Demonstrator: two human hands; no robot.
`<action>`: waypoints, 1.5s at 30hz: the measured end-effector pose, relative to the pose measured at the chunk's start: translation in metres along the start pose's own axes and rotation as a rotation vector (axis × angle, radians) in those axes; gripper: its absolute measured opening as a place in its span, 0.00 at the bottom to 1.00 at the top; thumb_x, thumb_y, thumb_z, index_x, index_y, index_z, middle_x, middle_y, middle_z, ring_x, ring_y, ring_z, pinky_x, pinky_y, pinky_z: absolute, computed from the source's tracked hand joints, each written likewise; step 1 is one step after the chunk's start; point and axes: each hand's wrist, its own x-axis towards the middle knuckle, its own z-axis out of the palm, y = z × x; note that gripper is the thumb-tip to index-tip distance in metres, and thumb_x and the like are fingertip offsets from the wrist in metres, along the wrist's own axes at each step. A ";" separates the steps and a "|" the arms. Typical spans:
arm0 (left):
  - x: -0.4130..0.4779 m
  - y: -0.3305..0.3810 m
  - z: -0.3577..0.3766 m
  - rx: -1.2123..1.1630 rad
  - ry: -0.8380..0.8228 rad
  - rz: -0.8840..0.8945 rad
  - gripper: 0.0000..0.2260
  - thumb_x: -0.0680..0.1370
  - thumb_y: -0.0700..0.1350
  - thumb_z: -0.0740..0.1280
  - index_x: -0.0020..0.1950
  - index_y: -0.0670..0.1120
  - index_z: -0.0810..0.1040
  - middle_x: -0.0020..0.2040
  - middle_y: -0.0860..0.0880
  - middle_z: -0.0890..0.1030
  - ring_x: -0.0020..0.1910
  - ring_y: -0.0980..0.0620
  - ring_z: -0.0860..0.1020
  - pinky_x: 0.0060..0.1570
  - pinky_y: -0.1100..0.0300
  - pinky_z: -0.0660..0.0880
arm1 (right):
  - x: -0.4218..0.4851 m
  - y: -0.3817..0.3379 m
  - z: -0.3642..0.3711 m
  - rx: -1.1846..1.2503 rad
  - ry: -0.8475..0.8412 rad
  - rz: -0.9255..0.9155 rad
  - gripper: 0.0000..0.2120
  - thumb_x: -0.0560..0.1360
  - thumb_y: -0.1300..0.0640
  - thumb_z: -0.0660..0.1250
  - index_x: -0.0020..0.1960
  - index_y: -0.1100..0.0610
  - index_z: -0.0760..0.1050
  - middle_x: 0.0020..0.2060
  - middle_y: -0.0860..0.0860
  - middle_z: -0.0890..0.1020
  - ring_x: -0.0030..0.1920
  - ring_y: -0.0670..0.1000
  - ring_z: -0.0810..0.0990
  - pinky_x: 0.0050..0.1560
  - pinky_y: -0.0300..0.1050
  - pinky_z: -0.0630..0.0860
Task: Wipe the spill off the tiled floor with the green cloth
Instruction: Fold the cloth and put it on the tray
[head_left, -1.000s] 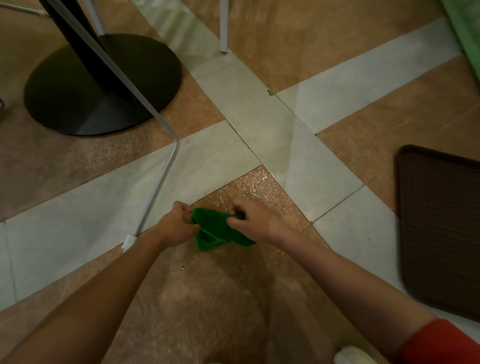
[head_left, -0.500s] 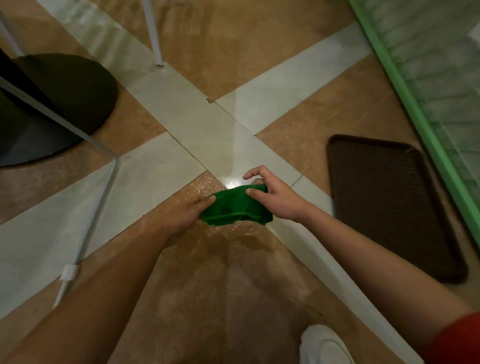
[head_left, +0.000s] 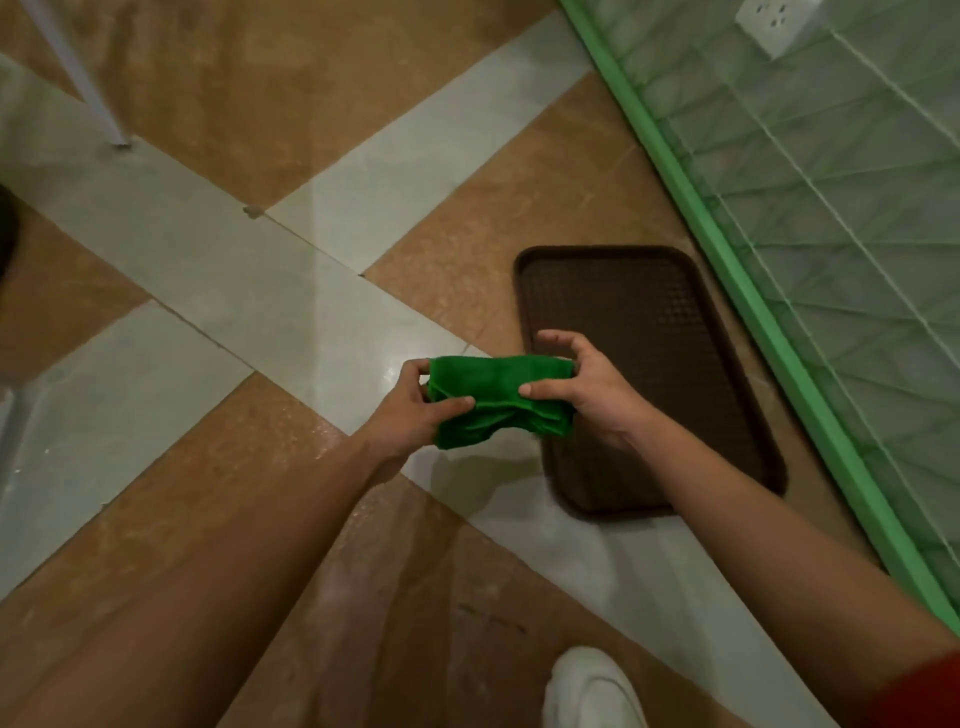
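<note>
The green cloth is folded into a thick strip and held off the floor between both hands. My left hand pinches its left end with thumb on top. My right hand grips its right end, thumb across the front, fingers behind. The cloth hangs over the pale tile and the left edge of a brown tray. A wet sheen lies on the brown tile below and left of my hands, with a bright glint on the pale tile beside the cloth.
The brown tray lies flat on the floor to the right. A green-framed mesh panel runs diagonally along the right side. A white chair leg stands at the top left. My white shoe is at the bottom.
The cloth has been lifted off the wet brown tile and carried right, toward the tray, and stretched into a longer folded strip. The view has swung right, so the black table base is nearly out of frame.
</note>
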 end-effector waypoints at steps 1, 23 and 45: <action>0.008 0.000 0.014 0.026 -0.010 -0.012 0.21 0.72 0.38 0.71 0.60 0.48 0.65 0.50 0.47 0.80 0.40 0.54 0.83 0.34 0.62 0.78 | -0.002 0.005 -0.016 0.008 0.015 0.017 0.33 0.62 0.67 0.76 0.62 0.48 0.68 0.57 0.59 0.77 0.55 0.57 0.80 0.55 0.53 0.78; 0.060 -0.059 0.160 0.872 -0.189 0.117 0.19 0.73 0.43 0.70 0.54 0.50 0.60 0.42 0.47 0.77 0.31 0.54 0.75 0.26 0.62 0.71 | -0.026 0.094 -0.130 -0.681 0.244 0.077 0.27 0.72 0.67 0.67 0.67 0.52 0.63 0.62 0.51 0.71 0.62 0.51 0.71 0.58 0.41 0.69; 0.056 -0.061 0.158 1.605 -0.351 0.652 0.23 0.72 0.56 0.67 0.65 0.52 0.69 0.60 0.50 0.74 0.58 0.48 0.70 0.53 0.52 0.64 | -0.036 0.106 -0.143 -1.167 0.089 -0.140 0.14 0.68 0.65 0.65 0.51 0.55 0.72 0.49 0.50 0.72 0.53 0.52 0.70 0.46 0.47 0.72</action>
